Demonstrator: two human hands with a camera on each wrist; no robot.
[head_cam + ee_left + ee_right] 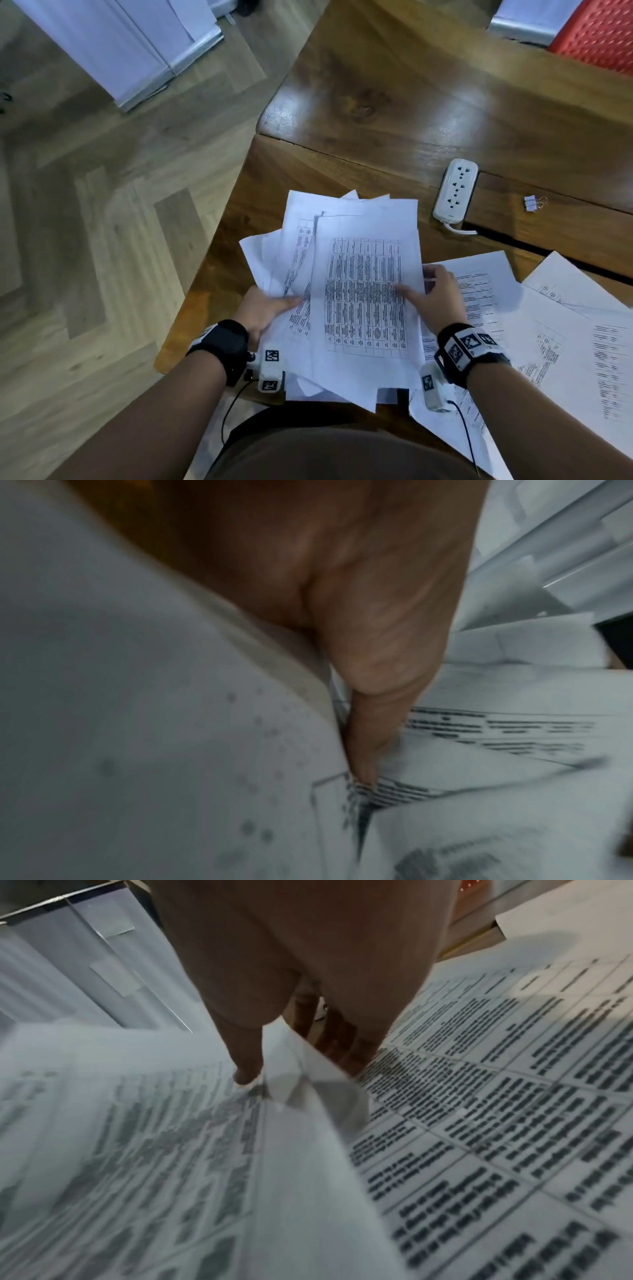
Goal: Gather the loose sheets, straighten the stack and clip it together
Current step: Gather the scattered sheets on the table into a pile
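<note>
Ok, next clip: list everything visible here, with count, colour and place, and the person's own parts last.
Gathered sheets: several, exact count unclear, white with printed tables, fanned unevenly at the near table edge, held by both hands.
Loose sheets: at least three, white with print, flat on the table to the right.
Power strip: one, white, on the table beyond the sheets.
Binder clip: one, white with wire handles, right of the power strip.
Table: one, dark brown wood.
Chair: one, red, far right corner.
Floor: light wood planks, left.
Wrist cameras: two, white, one under each wrist.
Left hand: grips the gathered sheets' left edge.
Right hand: pinches their right edge.
</note>
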